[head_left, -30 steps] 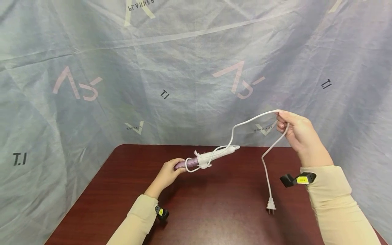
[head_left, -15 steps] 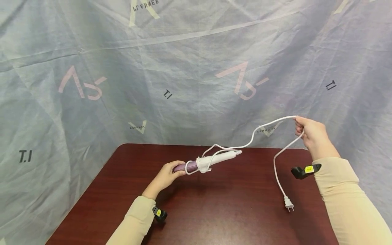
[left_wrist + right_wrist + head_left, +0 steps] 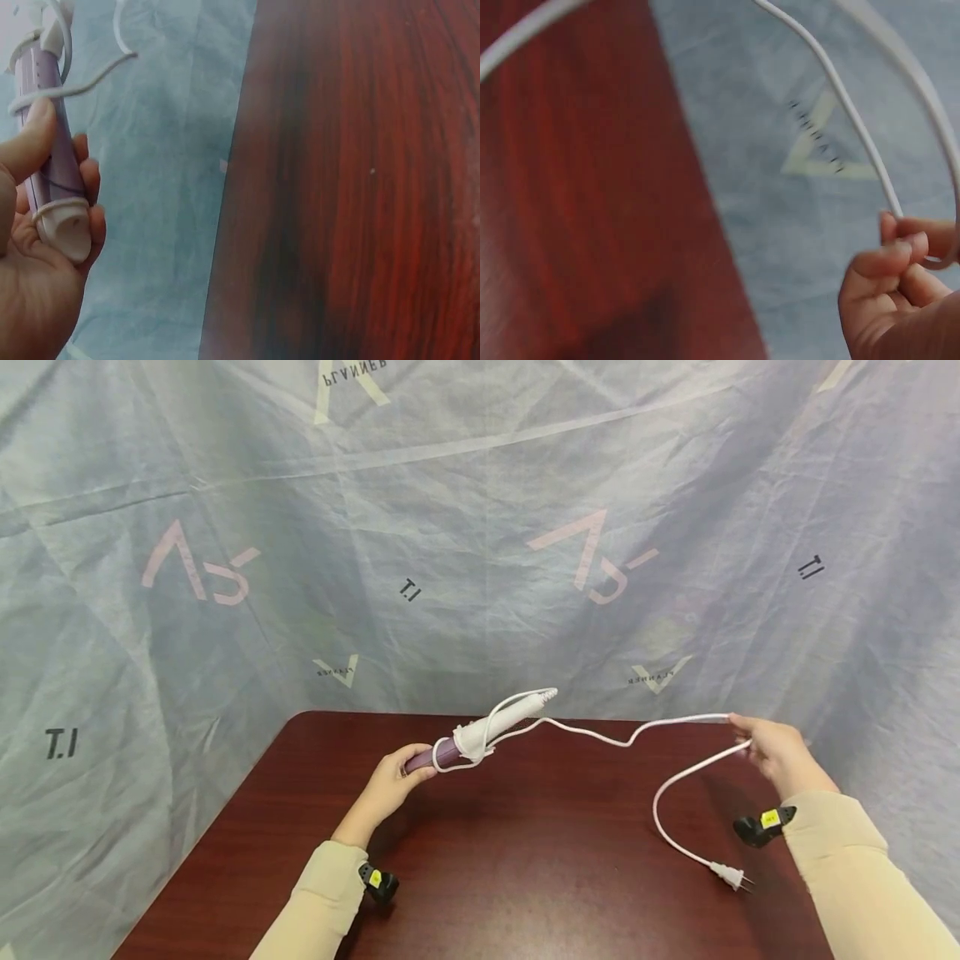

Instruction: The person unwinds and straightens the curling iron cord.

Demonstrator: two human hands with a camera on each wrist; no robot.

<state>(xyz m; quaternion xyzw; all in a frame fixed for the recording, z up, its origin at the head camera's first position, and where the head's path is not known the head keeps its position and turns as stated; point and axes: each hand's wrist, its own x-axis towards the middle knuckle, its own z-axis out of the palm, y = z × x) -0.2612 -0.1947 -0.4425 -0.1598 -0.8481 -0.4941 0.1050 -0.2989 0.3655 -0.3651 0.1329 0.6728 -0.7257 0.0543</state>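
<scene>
My left hand [image 3: 390,785] grips the purple barrel of a curling iron [image 3: 510,716] over the table. Its white handle points up and away to the right, and a loop of cord lies loosely round the barrel. In the left wrist view, the thumb lies along the purple barrel [image 3: 51,142], with the white tip [image 3: 67,232] by the palm. My right hand [image 3: 780,756] pinches the white cord [image 3: 686,719] out to the right. In the right wrist view, the cord [image 3: 859,124] runs to the fingertips. A two-pin plug [image 3: 727,875] dangles at the cord's end.
A dark red-brown wooden table [image 3: 555,852] spreads beneath both hands. Behind its far edge hangs a grey printed cloth [image 3: 450,527]. Each sleeve carries a small black wrist camera, the left one [image 3: 378,881] low over the table.
My right hand has moved right and then down with the cord, and the plug has swung right. My left hand has shifted slightly left, the iron tilting more upward. A cord stretch has dropped lower.
</scene>
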